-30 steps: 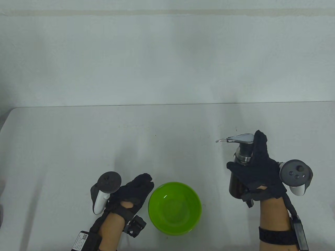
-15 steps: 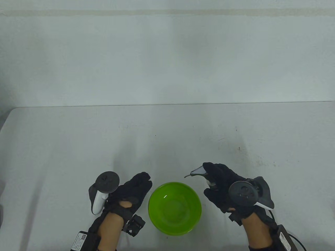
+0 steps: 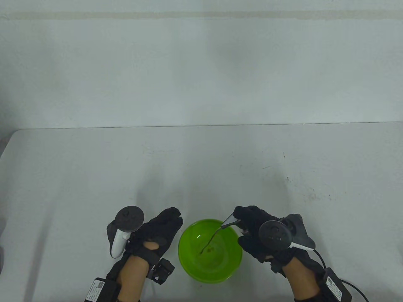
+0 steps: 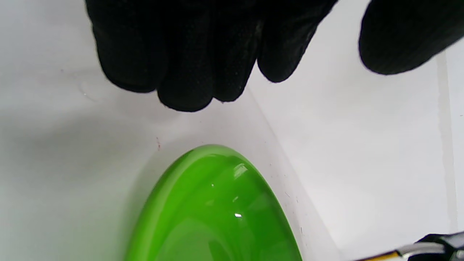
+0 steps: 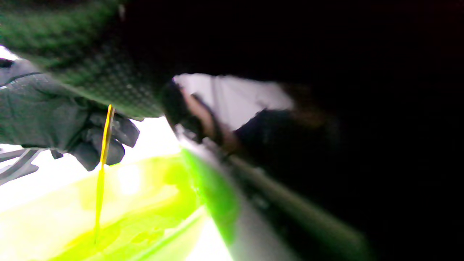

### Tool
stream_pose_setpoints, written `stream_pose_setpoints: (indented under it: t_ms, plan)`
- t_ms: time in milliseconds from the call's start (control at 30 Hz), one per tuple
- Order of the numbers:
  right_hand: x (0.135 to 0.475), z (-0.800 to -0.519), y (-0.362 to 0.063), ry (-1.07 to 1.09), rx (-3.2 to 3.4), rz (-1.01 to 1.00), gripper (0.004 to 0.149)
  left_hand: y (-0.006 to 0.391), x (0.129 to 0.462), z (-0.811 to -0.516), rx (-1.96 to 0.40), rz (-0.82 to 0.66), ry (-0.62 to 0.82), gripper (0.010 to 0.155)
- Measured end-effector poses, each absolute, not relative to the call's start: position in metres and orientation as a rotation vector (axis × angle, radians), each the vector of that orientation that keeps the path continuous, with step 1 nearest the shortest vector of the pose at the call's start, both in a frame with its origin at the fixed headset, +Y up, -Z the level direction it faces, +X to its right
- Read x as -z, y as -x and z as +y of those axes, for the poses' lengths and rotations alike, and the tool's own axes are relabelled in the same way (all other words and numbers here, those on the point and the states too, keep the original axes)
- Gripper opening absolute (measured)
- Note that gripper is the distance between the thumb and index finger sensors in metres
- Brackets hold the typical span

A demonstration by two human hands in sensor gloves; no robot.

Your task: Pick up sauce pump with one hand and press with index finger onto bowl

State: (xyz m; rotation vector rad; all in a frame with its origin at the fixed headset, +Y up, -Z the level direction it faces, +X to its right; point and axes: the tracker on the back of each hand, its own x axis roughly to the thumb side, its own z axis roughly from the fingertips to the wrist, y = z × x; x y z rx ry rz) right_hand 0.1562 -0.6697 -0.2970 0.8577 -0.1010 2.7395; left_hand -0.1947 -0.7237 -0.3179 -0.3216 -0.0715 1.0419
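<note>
Fingers (image 3: 248,217) of my right hand (image 3: 261,234) are wrapped closed around the sauce pump (image 3: 229,221), with one finger on top of its head, and the spout hangs over the right rim of the green bowl (image 3: 189,251). I judge the pick-up done and the pressing under way, because a thin stream of sauce (image 5: 102,163) falls into the bowl. My left hand (image 3: 157,232) rests loosely open on the counter (image 3: 201,176) just beside the bowl, holding nothing.

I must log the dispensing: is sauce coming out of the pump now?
Yes. A thin stream runs from the pump spout into the green bowl, where a small dark spot lies.
</note>
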Motion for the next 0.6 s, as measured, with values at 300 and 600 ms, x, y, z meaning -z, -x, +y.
stream_pose_setpoints:
  t_ms: [300,600]
  plan:
    - [0.2945,-0.6703,-0.1549,-0.866,-2.777,-0.113,0.114,0.1934,0.3177,-0.7237,-1.037,-0.078,0.323,0.072]
    - [0.2973,-0.6745,-0.1559,-0.849,-2.757,-0.100,0.110,0.1934,0.3175,-0.7235,-1.034,-0.077,0.323,0.072]
